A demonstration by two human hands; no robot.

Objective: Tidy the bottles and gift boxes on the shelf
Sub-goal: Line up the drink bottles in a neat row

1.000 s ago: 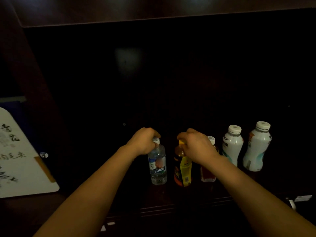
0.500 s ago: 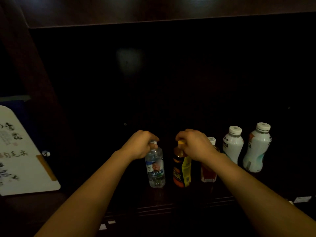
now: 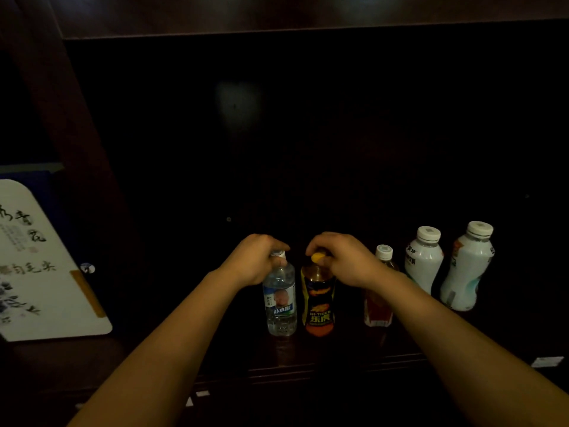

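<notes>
Gripping caps, left hand (image 3: 255, 261) fingers curled round clear water bottle (image 3: 280, 306), right hand (image 3: 346, 261) fingers round HI-TIGER bottle (image 3: 318, 303)

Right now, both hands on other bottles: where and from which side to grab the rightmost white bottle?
Wrap the rightmost white bottle at its narrowed middle, below the shoulder, probably coming from the front-right. It stands upright with its right side open, while the other white bottle stands close on its left. The right hand, nearest, now grips the yellow-capped bottle.
</notes>
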